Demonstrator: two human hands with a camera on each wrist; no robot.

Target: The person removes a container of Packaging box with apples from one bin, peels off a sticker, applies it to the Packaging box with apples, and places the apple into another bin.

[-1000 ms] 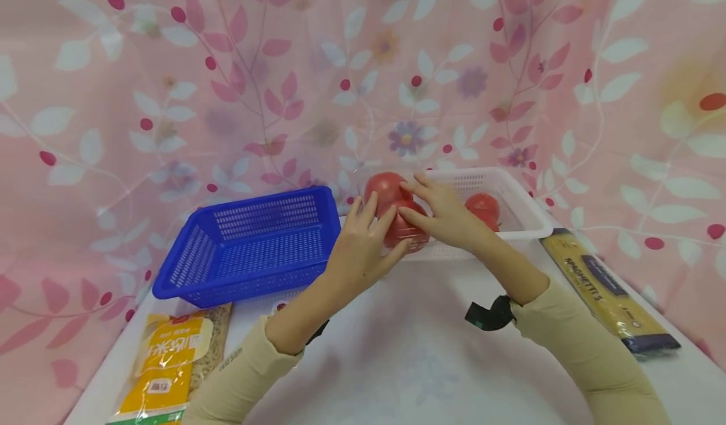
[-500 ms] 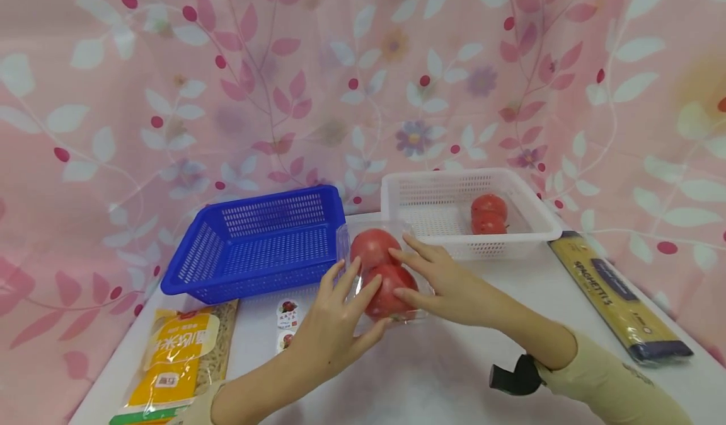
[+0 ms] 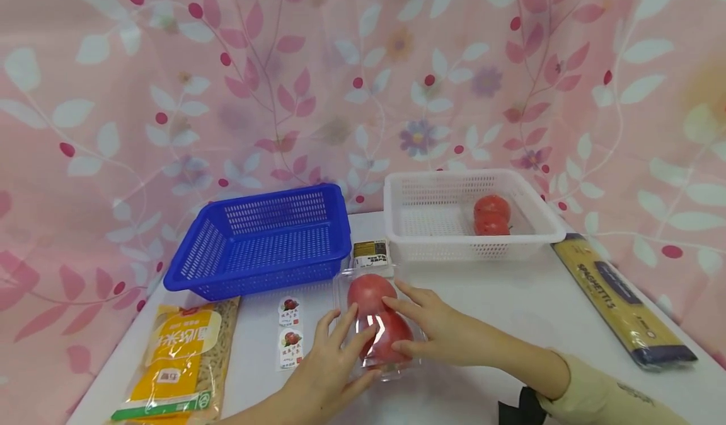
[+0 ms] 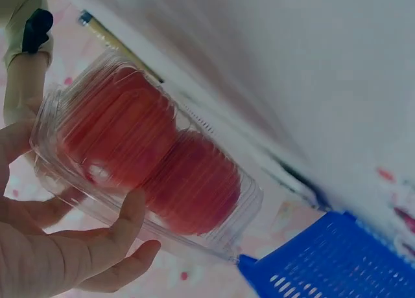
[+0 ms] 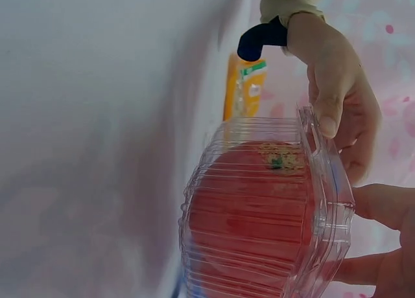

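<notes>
The box (image 5: 321, 201), clear and ridged, was held between both hands over the near middle of the table (image 3: 488, 286). Its left and near edges were gripped by the left hand (image 3: 326, 371), fingers parted over the lid and thumb set toward the near rim. Its right side was gripped by the right hand (image 3: 439, 327), fingers likewise parted and thumb lower. Two tomatoes (image 3: 370, 292) were enclosed, and the lid appeared closed. From the wrist views the box was judged to be raised off the cloth, though contact at its near end could not be ruled out.

The handling was judged to be midway: a grip was secured by both hands, but the box was not yet set down, and neither basket was occupied by it. Two other tomatoes (image 3: 492, 215) were already placed at the right end of the white basket (image 3: 476, 239), behind and to the right.

The blue basket (image 3: 261, 280) was set behind and to the left. Beyond the box, between the baskets, a small pack (image 3: 371, 253) was partly hidden. Two stickers (image 3: 290, 311) were laid left of the box, with a yellow bag (image 3: 181, 355) farther left; spaghetti (image 3: 618, 299) was laid along the right. The white surface was backed by a pink curtain (image 3: 363, 65) patterned with leaves.
</notes>
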